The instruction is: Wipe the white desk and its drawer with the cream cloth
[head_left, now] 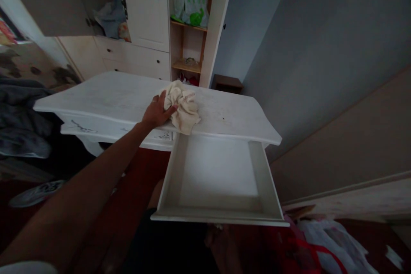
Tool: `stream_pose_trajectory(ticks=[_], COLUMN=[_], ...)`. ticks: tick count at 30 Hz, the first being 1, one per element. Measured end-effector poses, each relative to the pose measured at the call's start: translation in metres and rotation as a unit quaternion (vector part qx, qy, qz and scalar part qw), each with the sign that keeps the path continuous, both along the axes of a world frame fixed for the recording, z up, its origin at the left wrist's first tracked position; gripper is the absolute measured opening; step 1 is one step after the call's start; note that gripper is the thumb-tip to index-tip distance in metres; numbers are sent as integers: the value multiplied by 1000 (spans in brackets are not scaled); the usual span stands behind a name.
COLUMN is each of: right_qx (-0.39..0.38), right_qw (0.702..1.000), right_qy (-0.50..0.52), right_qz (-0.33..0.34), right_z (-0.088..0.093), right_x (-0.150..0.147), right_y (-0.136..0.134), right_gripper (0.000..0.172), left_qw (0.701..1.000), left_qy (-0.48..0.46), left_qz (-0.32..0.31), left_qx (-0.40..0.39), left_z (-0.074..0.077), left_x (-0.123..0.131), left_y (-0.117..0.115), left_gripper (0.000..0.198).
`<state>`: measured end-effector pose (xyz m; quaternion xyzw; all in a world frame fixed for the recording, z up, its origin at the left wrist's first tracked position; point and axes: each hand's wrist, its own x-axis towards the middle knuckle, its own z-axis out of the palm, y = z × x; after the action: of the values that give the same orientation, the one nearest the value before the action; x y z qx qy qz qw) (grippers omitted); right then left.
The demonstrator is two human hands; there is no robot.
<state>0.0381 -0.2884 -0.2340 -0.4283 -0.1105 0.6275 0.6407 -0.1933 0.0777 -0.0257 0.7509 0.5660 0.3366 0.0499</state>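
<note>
My left hand [158, 110] reaches in from the lower left and grips a crumpled cream cloth [183, 110], pressing it on the white tabletop [224, 109]. The thumb lies over the cloth's near side, and one corner hangs over the front edge. Right below the cloth, a white drawer [218, 171] is pulled far out towards me, its inside bare. My right hand cannot be made out. Under the drawer front, a dim skin-toned shape is too dark to identify.
Behind the table stands a white wardrobe [144, 4] with shelves and plastic bags [194, 2]. Dark clothes [22, 120] are heaped at left, near a shoe [37, 193]. Bags [330, 244] lie on the floor at lower right. A grey wall [337, 72] rises on the right.
</note>
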Motion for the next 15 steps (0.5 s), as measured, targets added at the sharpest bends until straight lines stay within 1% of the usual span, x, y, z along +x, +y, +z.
stream_pose_trajectory(ticks=[3, 5, 10, 15], right_qx=[-13, -13, -19, -23], right_qw=[1000, 1000, 999, 998], right_qy=[-9, -15, -32, -33], right_qz=[0, -1, -16, -54], right_z=[11, 19, 36, 43], right_x=[-2, -3, -6, -12], right_y=[1, 3, 4, 4], right_gripper=[45, 50, 48, 42], left_qw=[995, 991, 992, 991], left_qy=[-12, -19, 7, 20], left_qz=[91, 126, 111, 121], left_qx=[-28, -39, -56, -62], left_z=[-1, 1, 6, 10], left_x=[4, 4, 4, 5], left_y=[3, 4, 0, -4], left_gripper=[87, 85, 85, 84])
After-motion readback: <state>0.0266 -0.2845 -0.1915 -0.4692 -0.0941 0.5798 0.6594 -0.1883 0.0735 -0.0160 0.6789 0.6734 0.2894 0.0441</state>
